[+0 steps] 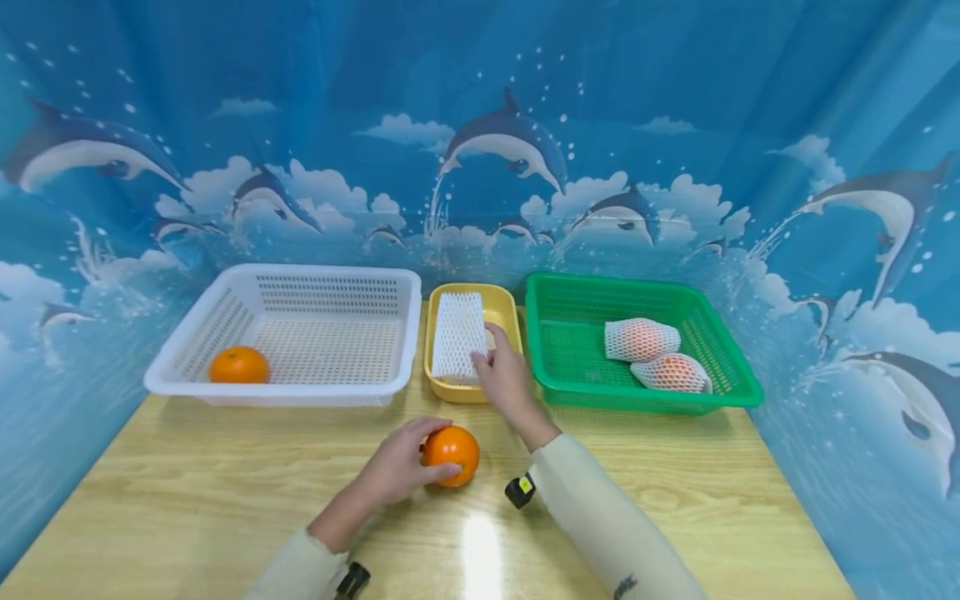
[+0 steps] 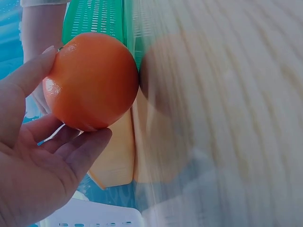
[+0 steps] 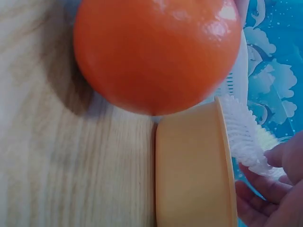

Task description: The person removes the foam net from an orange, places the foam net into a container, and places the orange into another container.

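My left hand (image 1: 399,465) holds an orange (image 1: 454,456) on the table, thumb on one side and fingers on the other. In the left wrist view the same orange (image 2: 92,81) looks whole and bare. My right hand (image 1: 510,382) reaches over a small yellow basket (image 1: 461,393), pinching the edge of a white foam net sleeve (image 1: 457,333). The right wrist view shows thumb and fingers at the sleeve (image 3: 244,135), above the basket's rim; part of the grip is cut off there.
At the left stands a white basket (image 1: 281,389) with one orange (image 1: 238,365) inside. A green basket (image 1: 630,400) on the right holds two fruits in foam nets (image 1: 642,340). Behind the wooden table (image 1: 225,483) hangs a blue dolphin curtain (image 1: 360,100).
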Available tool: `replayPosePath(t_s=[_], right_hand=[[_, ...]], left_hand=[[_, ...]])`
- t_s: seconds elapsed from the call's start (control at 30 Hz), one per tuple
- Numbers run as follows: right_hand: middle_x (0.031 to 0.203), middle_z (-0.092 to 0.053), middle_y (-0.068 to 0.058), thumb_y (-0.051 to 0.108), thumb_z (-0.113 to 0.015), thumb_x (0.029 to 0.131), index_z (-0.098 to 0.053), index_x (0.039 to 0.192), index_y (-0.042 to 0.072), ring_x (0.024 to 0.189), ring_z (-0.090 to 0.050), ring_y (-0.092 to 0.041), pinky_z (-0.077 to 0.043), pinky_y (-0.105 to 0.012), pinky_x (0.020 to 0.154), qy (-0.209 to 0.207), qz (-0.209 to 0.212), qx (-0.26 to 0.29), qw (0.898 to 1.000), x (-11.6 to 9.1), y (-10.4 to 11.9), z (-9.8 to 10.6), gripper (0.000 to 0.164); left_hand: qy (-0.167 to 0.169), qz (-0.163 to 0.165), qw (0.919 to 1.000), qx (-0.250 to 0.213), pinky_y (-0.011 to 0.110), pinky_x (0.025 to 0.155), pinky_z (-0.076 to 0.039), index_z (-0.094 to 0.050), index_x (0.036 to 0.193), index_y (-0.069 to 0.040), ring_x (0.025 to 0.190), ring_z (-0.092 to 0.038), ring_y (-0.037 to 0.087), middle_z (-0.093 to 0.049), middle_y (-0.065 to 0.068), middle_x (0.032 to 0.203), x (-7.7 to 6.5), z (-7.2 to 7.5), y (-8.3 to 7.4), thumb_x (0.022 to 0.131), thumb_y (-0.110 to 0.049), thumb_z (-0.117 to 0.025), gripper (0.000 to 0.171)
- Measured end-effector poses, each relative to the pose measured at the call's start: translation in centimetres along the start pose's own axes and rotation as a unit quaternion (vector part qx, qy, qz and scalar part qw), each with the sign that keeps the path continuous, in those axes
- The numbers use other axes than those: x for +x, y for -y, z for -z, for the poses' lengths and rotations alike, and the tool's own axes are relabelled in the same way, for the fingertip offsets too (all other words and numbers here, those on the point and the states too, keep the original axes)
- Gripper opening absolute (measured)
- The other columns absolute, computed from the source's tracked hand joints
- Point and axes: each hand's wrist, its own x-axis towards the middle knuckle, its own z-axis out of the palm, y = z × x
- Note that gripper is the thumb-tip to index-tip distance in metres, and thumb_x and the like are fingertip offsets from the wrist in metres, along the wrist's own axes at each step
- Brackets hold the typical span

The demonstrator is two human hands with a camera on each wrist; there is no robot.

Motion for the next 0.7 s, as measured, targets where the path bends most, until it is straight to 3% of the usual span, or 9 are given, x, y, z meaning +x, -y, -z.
replayPosePath(t_s=[0.23,0.43,0.57,0.7], right_hand=[[0.065,-0.052,-0.003,0.021,-0.060,0.097,-0.040,0.144,0.012,0.052,-0.046,-0.016,-0.039,-0.028,0.045,0.018,-0.023,-0.068,0.997,1.0,0.0,-0.3,0.052],[0.091,-0.066,-0.011,0.021,-0.062,0.096,-0.046,0.140,0.011,0.076,-0.060,-0.024,-0.054,-0.037,0.069,0.042,-0.071,-0.092,0.992,1.8,-0.3,-0.6,0.047],[0.117,-0.066,-0.015,0.026,-0.061,0.096,-0.048,0.140,0.010,0.100,-0.064,-0.031,-0.053,-0.044,0.088,0.072,-0.080,-0.100,0.989,2.0,-0.3,-0.7,0.048],[0.132,-0.058,-0.015,0.033,-0.062,0.095,-0.050,0.139,0.008,0.118,-0.056,-0.032,-0.046,-0.044,0.101,0.099,-0.064,-0.134,0.984,2.3,-0.4,-1.1,0.052]], left_hand=[[0.008,-0.005,1.0000,0.001,0.043,0.087,-0.055,-0.058,0.128,-0.002,0.106,-0.060,0.027,-0.060,0.012,0.124,0.1,0.0,0.2,0.077,-0.030,-0.082,0.063],[0.007,0.003,1.0000,0.003,0.044,0.090,-0.053,-0.058,0.130,-0.004,0.108,-0.059,0.027,-0.060,0.012,0.126,0.0,0.0,0.1,0.077,-0.029,-0.083,0.064],[0.002,-0.002,0.9999,0.012,0.044,0.090,-0.053,-0.058,0.129,-0.003,0.107,-0.060,0.027,-0.060,0.011,0.125,0.1,-0.1,0.2,0.077,-0.030,-0.083,0.064],[0.000,-0.004,0.9999,0.015,0.044,0.090,-0.052,-0.059,0.129,-0.004,0.106,-0.060,0.026,-0.061,0.011,0.123,0.0,-0.1,0.1,0.077,-0.030,-0.083,0.063]])
